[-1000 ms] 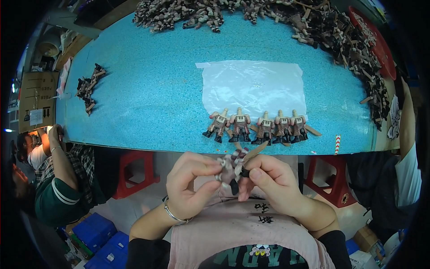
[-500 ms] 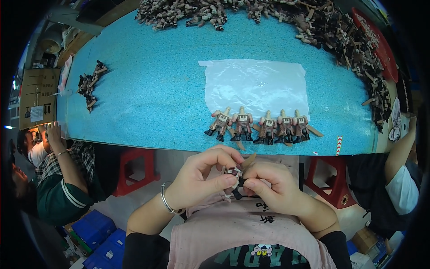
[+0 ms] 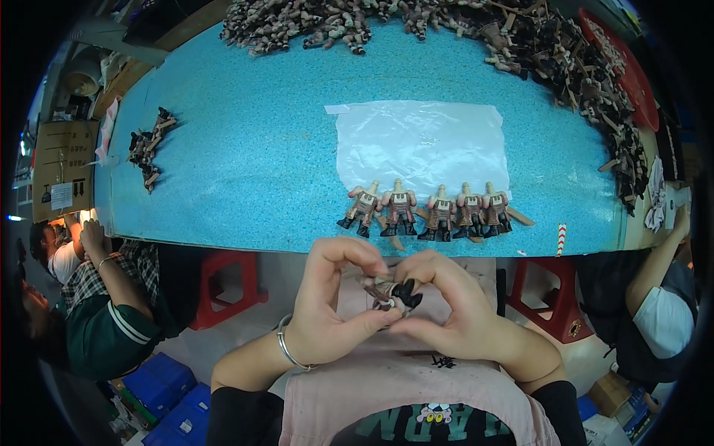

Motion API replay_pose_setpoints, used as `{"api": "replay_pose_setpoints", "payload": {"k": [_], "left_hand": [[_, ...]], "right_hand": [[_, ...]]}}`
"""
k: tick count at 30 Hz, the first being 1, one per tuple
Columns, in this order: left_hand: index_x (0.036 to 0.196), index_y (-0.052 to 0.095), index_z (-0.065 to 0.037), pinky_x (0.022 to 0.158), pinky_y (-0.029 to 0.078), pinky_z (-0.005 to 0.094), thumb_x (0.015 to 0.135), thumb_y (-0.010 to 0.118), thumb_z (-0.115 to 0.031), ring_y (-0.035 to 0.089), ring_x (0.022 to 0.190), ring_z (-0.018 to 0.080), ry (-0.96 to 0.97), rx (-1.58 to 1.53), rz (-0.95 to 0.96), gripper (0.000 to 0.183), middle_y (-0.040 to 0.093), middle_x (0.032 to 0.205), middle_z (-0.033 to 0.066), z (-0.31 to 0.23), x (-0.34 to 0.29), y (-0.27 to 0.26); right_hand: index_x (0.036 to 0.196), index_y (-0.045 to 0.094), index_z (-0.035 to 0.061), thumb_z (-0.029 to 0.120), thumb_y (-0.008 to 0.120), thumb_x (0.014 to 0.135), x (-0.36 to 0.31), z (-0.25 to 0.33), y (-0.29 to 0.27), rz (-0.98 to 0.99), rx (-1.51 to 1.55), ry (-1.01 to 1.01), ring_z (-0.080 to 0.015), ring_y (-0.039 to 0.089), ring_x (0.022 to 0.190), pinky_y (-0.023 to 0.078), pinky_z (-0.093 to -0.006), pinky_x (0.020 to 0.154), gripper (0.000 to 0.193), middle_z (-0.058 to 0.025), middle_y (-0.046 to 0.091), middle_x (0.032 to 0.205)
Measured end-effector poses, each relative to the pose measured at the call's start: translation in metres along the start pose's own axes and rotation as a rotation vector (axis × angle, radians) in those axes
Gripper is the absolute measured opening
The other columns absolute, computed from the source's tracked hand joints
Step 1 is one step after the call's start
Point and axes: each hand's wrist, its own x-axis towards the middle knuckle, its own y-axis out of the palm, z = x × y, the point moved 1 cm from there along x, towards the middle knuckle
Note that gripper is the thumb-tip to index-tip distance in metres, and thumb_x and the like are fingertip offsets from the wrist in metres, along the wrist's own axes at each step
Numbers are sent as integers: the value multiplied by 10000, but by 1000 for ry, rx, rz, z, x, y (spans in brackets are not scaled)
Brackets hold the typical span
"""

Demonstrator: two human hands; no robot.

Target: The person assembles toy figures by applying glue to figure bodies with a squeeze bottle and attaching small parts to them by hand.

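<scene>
Just off the table's front edge, a small toy figure (image 3: 393, 291) in brown and cream with black boots is held between my two hands. My left hand (image 3: 327, 301) pinches its body side with thumb and fingers. At the black boots, the curled fingers and thumb of my right hand (image 3: 454, 301) grip the other side. The figure lies sideways, partly covered by fingertips. Beyond my hands, several headless toy figures (image 3: 400, 207) lie in a row, boots toward me, some with flat brown strips beside them. Their necks touch or overlap a clear plastic sheet (image 3: 422, 141).
A heap of figures (image 3: 297, 26) covers the far edge of the blue table (image 3: 223, 134), continuing down the right side by a red basin (image 3: 632, 82). A smaller cluster (image 3: 151, 147) lies left. Red stools (image 3: 227, 290) stand below. Co-workers sit at both sides.
The toy figure has turned from roughly upright to sideways, its black boots now toward my right hand. My fingers have shifted around it, and my hands have spread slightly apart.
</scene>
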Motion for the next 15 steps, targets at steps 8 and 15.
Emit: {"api": "replay_pose_setpoints", "payload": {"k": [8, 15], "left_hand": [[1112, 556, -25, 986, 373, 346, 732, 758, -104, 461, 1147, 204, -19, 142, 250, 437, 445, 1213, 117, -5, 11, -13], [1041, 608, -36, 1036, 341, 384, 735, 769, -118, 431, 1215, 244, -13, -20, 204, 355, 455, 1249, 122, -3, 12, -5]], "right_hand": [[1053, 529, 11, 23, 707, 768, -7, -5, 6, -112, 97, 7, -266, 555, 943, 447, -351, 841, 337, -136, 540, 1016], [1162, 535, -9, 27, 693, 770, 3, 3, -1, -97, -117, -113, -274, 547, 904, 449, -345, 795, 424, -136, 547, 1011]]}}
